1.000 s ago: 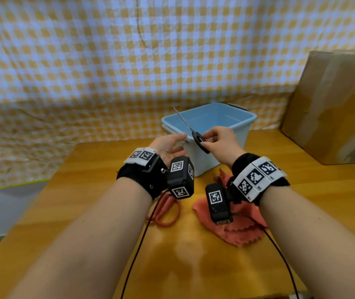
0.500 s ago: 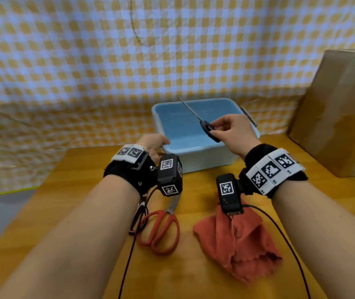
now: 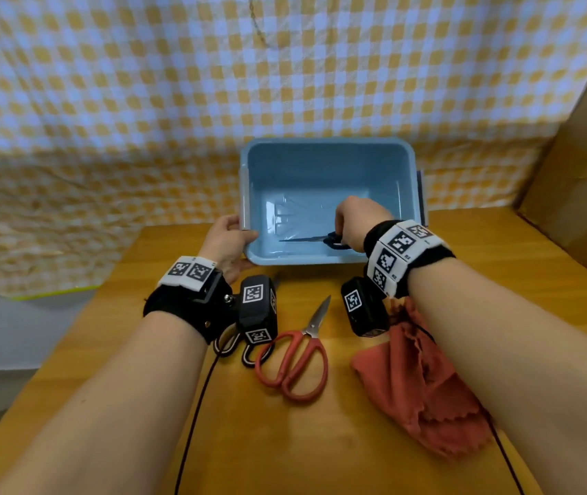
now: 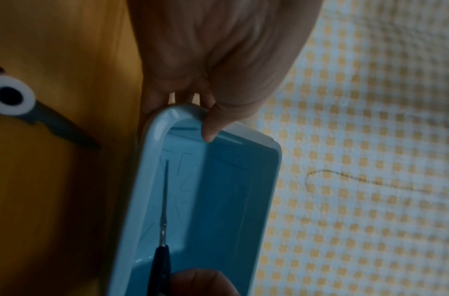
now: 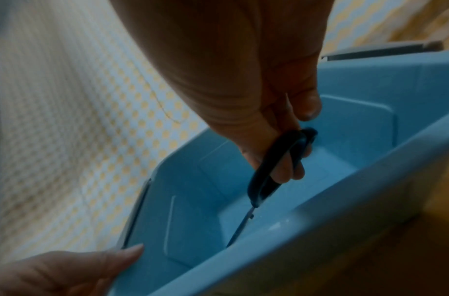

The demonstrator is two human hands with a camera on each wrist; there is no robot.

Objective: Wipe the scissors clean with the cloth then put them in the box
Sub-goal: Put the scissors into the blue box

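Right hand [image 3: 358, 219] pinches black-handled slim steel scissors [image 3: 320, 239] inside the pale blue plastic box [image 3: 327, 148], apparently just above its floor; left hand [image 3: 226, 241] grips the box's corner.

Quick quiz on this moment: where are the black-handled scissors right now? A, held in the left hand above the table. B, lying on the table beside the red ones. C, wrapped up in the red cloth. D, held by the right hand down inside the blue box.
D: the right hand grips the black-handled scissors by the handle inside the blue box, while the left hand holds the box's corner.
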